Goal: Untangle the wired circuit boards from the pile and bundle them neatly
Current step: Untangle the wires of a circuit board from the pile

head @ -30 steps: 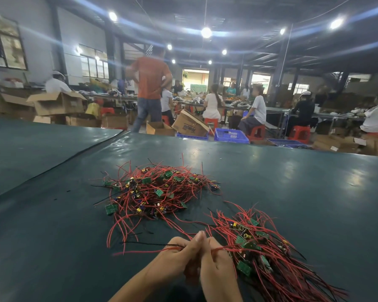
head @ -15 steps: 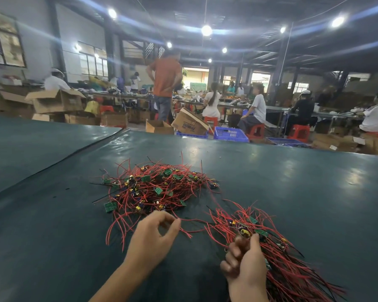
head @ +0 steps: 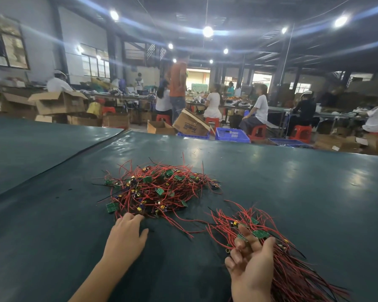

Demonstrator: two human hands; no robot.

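A second before, both hands had been drawn together close to the body, working one wire. By this moment they had parted. The left hand (head: 126,235) had gone forward over the dark green sheet-covered counter (head: 292,171), and its fingers (head: 135,217) lay spread on the near edge of the tangled pile of red and black wires with small green circuit boards (head: 159,188). Its grip was apart, flat on the wires, with nothing yet pinched.

The right hand (head: 252,267) had stayed to the near right with its palm turned up. Its grip was clamped round the gathered bundle of red and black wires with green boards at one end (head: 292,275).

Judging from this, one board had just been added to the bundle and the left hand was going for the next. The pile was still large, so much of the sorting remained.

The pile sat at the middle of the counter, well apart from the bundle except for a few stray red wires trailing between them. It had no single direction, with wires curling out on all sides.

The bundle had a plain long axis. Its green boards (head: 260,233) were bunched at the far end, just beyond the right hand's fingertips. The wires ran back from there toward the near right corner of the view and fanned a little at their free ends. That end rested on the counter.
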